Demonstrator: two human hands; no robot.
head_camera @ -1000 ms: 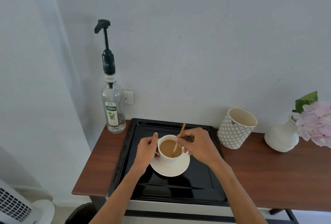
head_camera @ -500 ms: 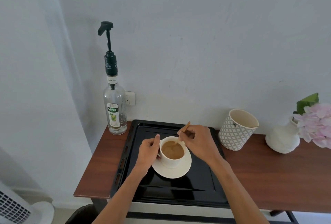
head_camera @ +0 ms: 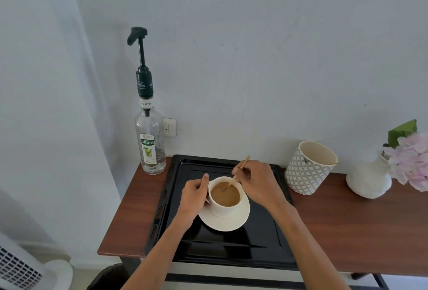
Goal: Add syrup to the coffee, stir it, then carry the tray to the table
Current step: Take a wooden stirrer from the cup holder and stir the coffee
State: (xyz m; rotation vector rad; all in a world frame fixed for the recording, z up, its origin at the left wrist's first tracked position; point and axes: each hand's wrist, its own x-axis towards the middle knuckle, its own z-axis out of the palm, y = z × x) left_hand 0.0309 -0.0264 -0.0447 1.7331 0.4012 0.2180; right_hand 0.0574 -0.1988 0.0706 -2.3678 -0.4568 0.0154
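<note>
Stirring is the step in hand: the right hand [head_camera: 259,183] pinches a thin wooden stick [head_camera: 238,170] between thumb and fingertips, its low end dipped in the coffee, its top slanting up and far-right. The left hand [head_camera: 193,193] is closed against the left side of the white cup [head_camera: 225,197], apparently on the handle, steadying it. The cup sits on a white saucer [head_camera: 228,221], which rests on the black tray [head_camera: 231,243] on the wooden surface [head_camera: 361,224]. The syrup bottle [head_camera: 150,146] with its pump stands upright just beside the tray's far-left corner, untouched.

Next, by my judgement, the stick must come out and be set down, then both hands must shift to opposite tray edges and lift it level, since the cup looks well filled and could slop.

The handle is hidden under the left hand, and the stick's tip cannot be made out in the coffee. Whether syrup is already in cannot be told. The tray's near edge overhangs the surface, partly covered by the forearms. The table it goes to is out of view. A patterned cup [head_camera: 309,170] and a white vase [head_camera: 369,177] stand to the right, the flowers cut off.
</note>
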